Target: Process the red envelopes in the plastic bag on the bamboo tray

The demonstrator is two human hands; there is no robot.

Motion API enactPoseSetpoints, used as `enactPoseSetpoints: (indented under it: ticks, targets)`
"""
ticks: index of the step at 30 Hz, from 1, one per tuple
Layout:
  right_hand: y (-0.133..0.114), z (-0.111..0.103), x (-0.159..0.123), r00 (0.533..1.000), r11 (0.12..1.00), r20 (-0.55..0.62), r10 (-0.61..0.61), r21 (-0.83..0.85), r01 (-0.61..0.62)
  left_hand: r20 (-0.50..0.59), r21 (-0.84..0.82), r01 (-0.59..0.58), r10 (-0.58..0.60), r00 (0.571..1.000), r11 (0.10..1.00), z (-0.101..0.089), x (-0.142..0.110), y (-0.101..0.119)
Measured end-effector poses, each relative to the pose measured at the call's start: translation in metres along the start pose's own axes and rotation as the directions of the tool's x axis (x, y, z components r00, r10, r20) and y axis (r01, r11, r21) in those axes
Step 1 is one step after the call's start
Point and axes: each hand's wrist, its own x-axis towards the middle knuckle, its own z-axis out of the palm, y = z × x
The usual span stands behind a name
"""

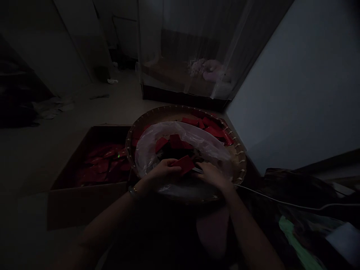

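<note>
My left hand (165,169) is closed on the edge of a flat red packet (184,165), held tilted over an open clear plastic bag (144,144). Close to the packet's right side, my right hand (211,174) has its fingers curled around a thin pale strip (197,170); its kind is too dark to make out. The bag lies spread inside a round woven bamboo tray (241,161). More red packets (176,141) rest in the bag among dark contents that I cannot identify.
Left of the tray stands a cardboard box (84,195) holding many red packets (102,163). Further red packets (215,131) lie along the tray's far right. A white cable (281,200) runs off to the right, past dark piled items. A wall (303,93) rises at the right.
</note>
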Motion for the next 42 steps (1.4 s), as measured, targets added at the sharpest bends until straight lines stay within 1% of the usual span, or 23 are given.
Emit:
enactPoseSetpoints:
  ticks: [1, 2, 4, 6, 8, 11, 13, 16, 17, 19, 21, 23, 27, 30, 32, 34, 36, 38, 42]
  targets:
    - [0.005, 0.004, -0.004, 0.999, 0.999, 0.048, 0.000, -0.044, 0.002, 0.005, -0.008, -0.011, 0.011, 1.000, 1.000, 0.000, 0.001, -0.001]
    - [0.010, 0.008, -0.007, 0.998, 0.997, 0.067, 0.005, -0.081, 0.000, -0.001, -0.018, -0.024, 0.024, 1.000, 1.000, 0.000, 0.002, -0.002]
    - [0.016, 0.015, -0.009, 0.998, 0.992, 0.064, 0.027, -0.129, -0.019, -0.034, -0.045, -0.050, 0.048, 0.998, 0.998, 0.001, 0.004, -0.003]
    - [0.020, 0.018, -0.008, 0.998, 0.991, 0.036, 0.045, -0.127, -0.041, -0.087, -0.074, -0.077, 0.070, 0.994, 0.994, 0.004, 0.003, -0.004]
    - [0.022, 0.017, -0.006, 0.998, 0.997, 0.005, 0.059, -0.048, -0.059, -0.120, -0.096, -0.090, 0.079, 0.990, 0.991, 0.007, 0.000, -0.003]
    - [0.024, 0.007, -0.006, 0.988, 0.976, -0.069, 0.141, 0.177, -0.127, -0.119, -0.120, -0.084, 0.070, 0.990, 0.989, 0.011, -0.006, -0.001]
    - [0.024, -0.004, -0.008, 0.974, 0.922, -0.077, 0.213, 0.346, -0.174, -0.117, -0.114, -0.083, 0.069, 0.991, 0.990, 0.013, -0.008, -0.002]
    - [0.019, -0.021, -0.011, 0.969, 0.826, -0.029, 0.245, 0.530, -0.193, -0.122, -0.062, -0.104, 0.096, 0.988, 0.993, 0.016, -0.005, -0.005]
    - [0.016, -0.025, -0.012, 0.971, 0.808, -0.016, 0.239, 0.557, -0.189, -0.118, -0.041, -0.121, 0.115, 0.986, 0.992, 0.018, -0.002, -0.006]
    - [0.007, -0.030, -0.012, 0.976, 0.801, -0.006, 0.216, 0.573, -0.174, -0.105, 0.000, -0.164, 0.163, 0.981, 0.986, 0.022, 0.004, -0.009]
    - [-0.001, -0.031, -0.010, 0.983, 0.811, -0.014, 0.182, 0.567, -0.142, -0.098, 0.048, -0.194, 0.198, 0.975, 0.980, 0.028, 0.009, -0.010]
    - [-0.008, -0.029, -0.006, 0.987, 0.815, -0.045, 0.157, 0.570, -0.104, -0.094, 0.084, -0.201, 0.209, 0.974, 0.976, 0.033, 0.013, -0.011]
    - [-0.009, -0.022, 0.000, 0.973, 0.816, -0.146, 0.177, 0.575, -0.062, -0.065, 0.115, -0.175, 0.184, 0.981, 0.978, 0.039, 0.012, -0.010]
    - [-0.003, -0.019, 0.002, 0.959, 0.827, -0.192, 0.209, 0.558, -0.068, 0.014, 0.130, -0.110, 0.109, 0.994, 0.985, 0.037, 0.007, -0.009]
    - [0.001, -0.018, 0.001, 0.955, 0.825, -0.196, 0.222, 0.561, -0.076, 0.067, 0.195, -0.058, 0.045, 0.997, 0.979, 0.033, 0.003, -0.009]
    - [0.004, -0.018, 0.001, 0.953, 0.815, -0.189, 0.238, 0.572, -0.090, 0.084, 0.295, -0.037, 0.012, 0.996, 0.955, 0.028, 0.000, -0.009]
    - [0.006, -0.019, 0.002, 0.955, 0.806, -0.171, 0.243, 0.583, -0.101, 0.092, 0.357, -0.038, 0.005, 0.996, 0.933, 0.024, -0.002, -0.009]
    - [0.006, -0.020, 0.003, 0.964, 0.790, -0.138, 0.229, 0.605, -0.101, 0.093, 0.370, -0.034, -0.001, 0.996, 0.928, 0.021, -0.001, -0.010]
    - [0.006, -0.023, 0.001, 0.982, 0.721, -0.058, 0.182, 0.687, -0.093, 0.071, 0.344, -0.014, -0.011, 0.997, 0.939, 0.018, 0.001, -0.013]
